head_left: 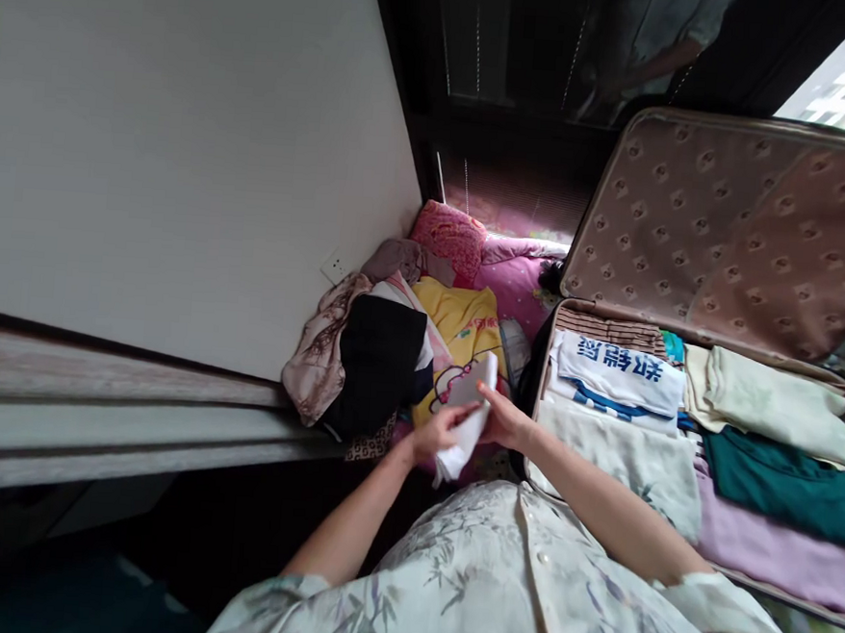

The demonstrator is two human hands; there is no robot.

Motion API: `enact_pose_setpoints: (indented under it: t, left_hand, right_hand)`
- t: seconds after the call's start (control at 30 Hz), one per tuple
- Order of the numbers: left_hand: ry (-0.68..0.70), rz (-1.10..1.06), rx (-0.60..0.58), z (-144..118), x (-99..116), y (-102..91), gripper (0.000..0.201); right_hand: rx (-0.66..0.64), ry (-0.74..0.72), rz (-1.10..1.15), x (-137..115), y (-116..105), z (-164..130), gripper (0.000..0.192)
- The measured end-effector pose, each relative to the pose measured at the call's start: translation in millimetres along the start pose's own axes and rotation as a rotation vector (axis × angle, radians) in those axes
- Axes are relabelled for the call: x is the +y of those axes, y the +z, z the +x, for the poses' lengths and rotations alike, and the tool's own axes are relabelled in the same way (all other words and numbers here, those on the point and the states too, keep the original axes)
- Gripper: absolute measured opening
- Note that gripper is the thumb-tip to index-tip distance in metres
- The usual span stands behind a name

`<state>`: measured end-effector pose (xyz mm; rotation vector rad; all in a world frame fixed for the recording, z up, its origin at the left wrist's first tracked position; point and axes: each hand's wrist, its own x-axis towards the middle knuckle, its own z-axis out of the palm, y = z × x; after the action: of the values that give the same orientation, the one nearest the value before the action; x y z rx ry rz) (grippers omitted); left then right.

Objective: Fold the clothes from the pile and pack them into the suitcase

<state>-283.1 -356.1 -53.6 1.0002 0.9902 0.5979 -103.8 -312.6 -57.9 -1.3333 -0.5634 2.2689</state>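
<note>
A folded white cloth item (462,451), perhaps a garment, is held up in front of my body between both hands. My left hand (434,435) grips its left side with the fingers closed on it. On the other side my right hand (503,418) clasps the cloth, thumb on its face. Just beyond and beneath them lies a yellow garment (458,321) with a cartoon print. A black garment (382,352) rests to the left of it, partly over a pinkish patterned one (320,358).
At the right an open suitcase (548,359) holds several folded clothes, among them a white shirt (618,364) with blue characters and a dark green garment (791,487). Its raised lid (690,210) leans by the window. A red-pink cushion (448,236) sits in the corner beside the wall (188,146).
</note>
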Motion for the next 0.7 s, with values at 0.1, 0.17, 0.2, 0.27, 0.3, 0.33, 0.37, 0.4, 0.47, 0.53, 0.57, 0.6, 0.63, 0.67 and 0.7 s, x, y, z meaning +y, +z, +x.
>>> enact_pose_setpoints:
  t: [0.1,0.17,0.2,0.27,0.3,0.33,0.37,0.4,0.47,0.53,0.57,0.6,0.63,0.67,0.7]
  left_hand:
    - [0.133,0.468,-0.015,-10.5,0.9,39.0,0.097]
    - [0.165,0.684,-0.008,-14.4,1.8,58.7,0.1]
    - [0.162,0.755,-0.011,-15.6,2.6,66.2,0.1]
    - [0.151,0.864,-0.023,-16.3,4.9,77.5,0.098]
    - [0.158,0.91,-0.026,-15.3,6.5,82.3,0.097]
    - [0.178,0.95,-0.028,-13.2,8.3,87.2,0.096]
    - [0.208,0.986,-0.032,-9.7,10.4,92.8,0.094]
    - [0.246,1.019,-0.036,-4.8,12.9,99.7,0.093]
    - [0.325,1.083,-0.061,8.8,18.7,119.0,0.09]
    - [0.396,1.143,-0.118,26.0,24.8,146.7,0.086]
    - [0.426,1.168,-0.156,35.6,27.4,163.5,0.085]
    - [0.457,1.189,-0.197,45.7,29.2,182.1,0.084]
    - [0.487,1.208,-0.24,56.3,30.0,202.1,0.082]
    - [0.518,1.226,-0.281,67.2,29.6,223.0,0.08]
    - [0.548,1.244,-0.321,78.4,28.0,244.7,0.079]
  right_hand:
    - [0.083,-0.028,0.193,8.5,3.8,6.0,0.029]
    - [0.132,-0.06,0.242,13.1,-3.3,1.2,0.027]
    - [0.144,-0.073,0.258,13.8,-8.9,-3.9,0.026]
    - [0.162,-0.111,0.295,11.6,-23.7,-19.2,0.027]
    - [0.159,-0.142,0.321,8.9,-32.7,-29.2,0.028]
    - [0.147,-0.184,0.351,5.6,-42.8,-40.6,0.03]
    - [0.131,-0.236,0.382,2.1,-54.0,-53.2,0.033]
    - [0.119,-0.296,0.413,-1.1,-66.3,-66.6,0.035]
    - [0.137,-0.416,0.463,-5.2,-94.5,-95.2,0.038]
    - [0.211,-0.521,0.495,-4.6,-126.7,-125.0,0.04]
    - [0.252,-0.574,0.508,-2.5,-144.1,-140.1,0.041]
    - [0.29,-0.626,0.519,0.7,-162.2,-155.3,0.043]
    - [0.325,-0.673,0.528,4.8,-181.0,-170.5,0.045]
    - [0.358,-0.715,0.539,9.5,-200.2,-185.8,0.047]
    - [0.394,-0.747,0.551,14.7,-219.9,-201.0,0.048]
